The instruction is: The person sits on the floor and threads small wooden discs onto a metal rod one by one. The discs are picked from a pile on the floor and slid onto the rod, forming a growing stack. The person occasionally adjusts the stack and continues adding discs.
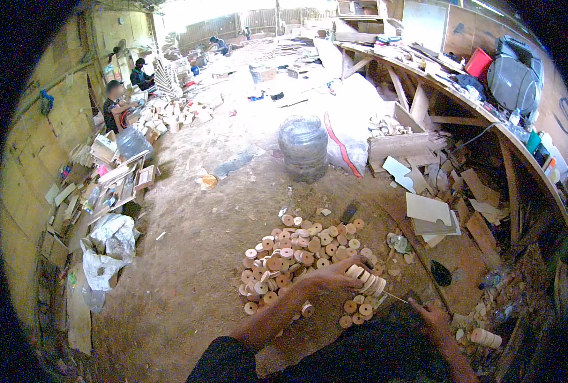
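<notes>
My left hand (343,273) reaches in from the lower left and is closed around a short stack of pale wooden discs (367,281), set side by side in a row. A thin straight rod (396,298) sticks out from the right end of that stack. Its other end meets the fingers of my right hand (429,317), which are closed on it. Under and beyond my left hand lies a heap of round wooden discs (297,246), many with a hole in the centre. Another row of discs (486,338) lies at the lower right.
A large wrapped cylinder (303,148) and a white sack (349,137) stand ahead. A cluttered workbench (450,105) runs along the right, with flat board offcuts (432,214) below. At left lie a crumpled white sack (110,249) and wood pieces. Other people (115,107) sit far left.
</notes>
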`<state>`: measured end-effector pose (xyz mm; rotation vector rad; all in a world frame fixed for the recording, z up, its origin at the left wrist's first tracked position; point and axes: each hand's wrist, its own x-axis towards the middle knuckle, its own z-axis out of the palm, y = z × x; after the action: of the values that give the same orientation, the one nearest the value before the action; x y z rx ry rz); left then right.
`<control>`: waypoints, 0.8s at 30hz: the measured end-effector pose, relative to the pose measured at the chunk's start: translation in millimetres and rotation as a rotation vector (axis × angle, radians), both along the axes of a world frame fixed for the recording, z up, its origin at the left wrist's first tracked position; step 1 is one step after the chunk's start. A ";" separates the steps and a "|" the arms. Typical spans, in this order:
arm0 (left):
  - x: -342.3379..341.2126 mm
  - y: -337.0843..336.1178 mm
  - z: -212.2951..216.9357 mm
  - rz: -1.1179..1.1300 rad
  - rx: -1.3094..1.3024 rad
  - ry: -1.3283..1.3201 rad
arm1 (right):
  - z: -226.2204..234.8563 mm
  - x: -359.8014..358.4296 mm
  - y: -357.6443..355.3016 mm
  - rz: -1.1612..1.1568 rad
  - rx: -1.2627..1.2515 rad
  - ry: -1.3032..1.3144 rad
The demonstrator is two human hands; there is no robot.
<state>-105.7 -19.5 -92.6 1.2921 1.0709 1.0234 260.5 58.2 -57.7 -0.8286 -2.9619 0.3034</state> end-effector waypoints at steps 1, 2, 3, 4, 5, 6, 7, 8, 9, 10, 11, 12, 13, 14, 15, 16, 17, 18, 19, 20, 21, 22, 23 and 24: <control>-3.6 -1.3 -0.5 -0.029 -0.016 -0.045 | 1.9 -2.8 -0.8 -0.001 0.065 -0.004; -4.7 1.2 -1.3 -0.045 -0.028 -0.047 | 3.8 -4.8 -1.7 -0.008 0.126 -0.014; -5.2 3.1 -2.8 0.004 0.101 0.031 | 4.7 -7.2 -1.8 0.008 0.093 0.046; -7.6 5.2 -4.0 0.045 0.184 0.119 | 5.1 -10.0 -0.8 0.004 0.055 0.095; -5.2 13.5 -5.6 0.082 0.267 0.191 | 5.9 -9.3 -1.0 -0.009 0.018 0.131; -9.6 7.2 -7.2 0.077 -0.115 0.068 | 6.4 -9.4 -0.1 0.011 0.051 0.109; -4.9 15.6 -7.2 -0.037 -0.091 -0.175 | 7.1 -8.5 0.8 0.042 0.090 0.096; -4.7 11.3 -7.1 0.007 -0.080 -0.125 | 8.3 -6.7 -0.4 0.012 0.077 0.077; -5.8 8.7 -4.6 0.060 -0.067 -0.069 | 8.6 -7.3 -0.7 -0.010 0.065 0.066; -6.3 3.2 -2.2 0.118 -0.056 -0.011 | 9.4 -6.8 -1.9 -0.026 0.049 0.056; -6.2 4.9 1.4 0.074 -0.056 -0.108 | 9.9 -7.2 -1.9 -0.022 0.065 0.053; -5.5 2.9 4.9 0.082 -0.092 -0.151 | 10.1 -7.8 -2.1 -0.016 0.083 0.051; -4.7 1.4 8.1 0.106 -0.135 -0.182 | 10.1 -8.4 -1.7 -0.010 0.101 0.048; -3.3 1.1 11.8 0.128 -0.181 -0.203 | 9.7 -9.1 -1.1 0.000 0.093 0.067; -3.2 0.6 15.6 0.108 -0.150 -0.171 | 8.9 -9.8 -0.4 0.009 0.086 0.087; -3.1 0.3 19.5 0.085 -0.124 -0.130 | 8.0 -10.1 0.4 0.018 0.078 0.108; -2.8 -0.2 23.2 0.081 -0.100 -0.065 | 7.1 -9.8 0.7 0.017 0.081 0.099; -2.2 -1.2 26.3 0.068 -0.061 -0.097 | 6.1 -9.3 1.1 0.015 0.083 0.090; -1.7 -2.6 28.7 0.073 -0.025 -0.106 | 5.0 -9.0 1.3 0.015 0.086 0.081; -2.0 -3.8 30.4 0.077 0.011 -0.116 | 4.1 -8.5 1.4 0.013 0.086 0.086; -2.9 -4.5 31.3 0.070 0.026 -0.092 | 3.6 -8.2 1.5 0.011 0.087 0.090; -3.0 -4.8 30.9 0.062 0.042 -0.067 | 3.2 -7.9 1.4 0.009 0.087 0.095; -3.1 -4.5 29.7 0.053 0.057 -0.043 | 3.5 -7.5 1.3 0.003 0.094 0.075; -2.5 -3.0 27.5 0.065 0.032 -0.071 | 4.0 -7.4 1.1 -0.002 0.101 0.057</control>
<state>-108.2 -22.5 -65.1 1.2439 1.0520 1.1311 253.2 59.3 -53.7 -0.7977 -2.8963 0.1728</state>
